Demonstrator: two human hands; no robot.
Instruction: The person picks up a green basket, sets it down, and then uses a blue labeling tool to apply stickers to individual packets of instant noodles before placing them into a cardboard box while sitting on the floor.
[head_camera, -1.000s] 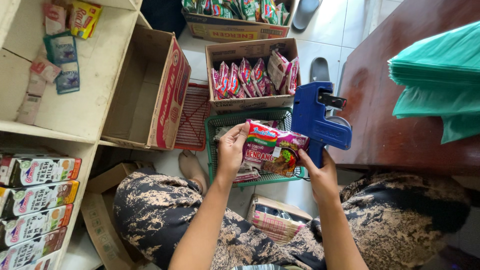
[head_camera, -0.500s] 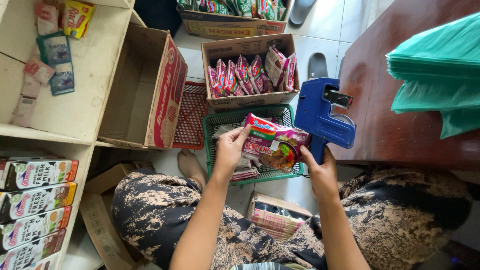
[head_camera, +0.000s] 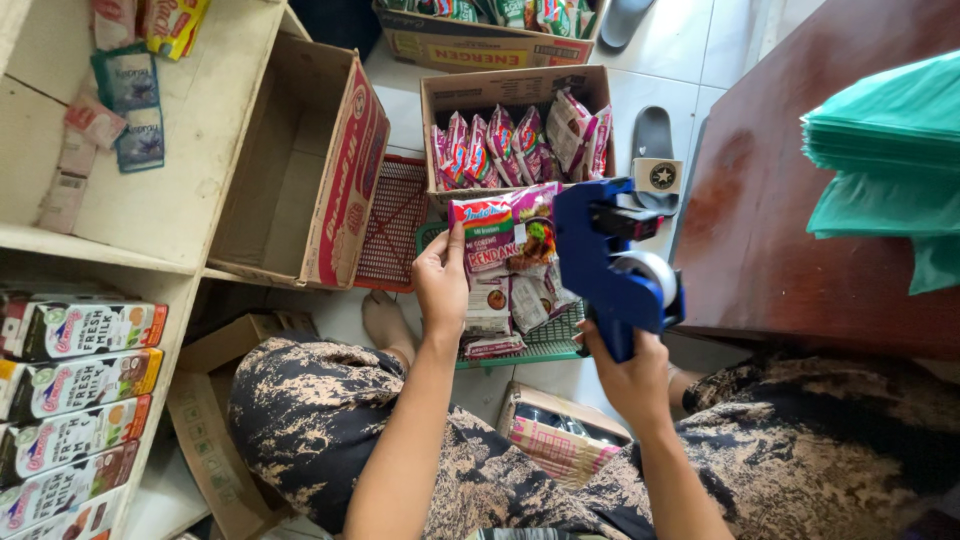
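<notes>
I see the left hand (head_camera: 440, 280) gripping a noodle packet (head_camera: 500, 235) above the green basket (head_camera: 545, 345), while the right hand (head_camera: 630, 375) clasps a blue price gun (head_camera: 610, 260) pressed against the packet's right edge.

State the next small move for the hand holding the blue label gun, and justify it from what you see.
Probably squeeze the trigger: the right hand has the blue label gun with its nose against the noodle packet, which the left hand holds up, front facing the camera.
</notes>
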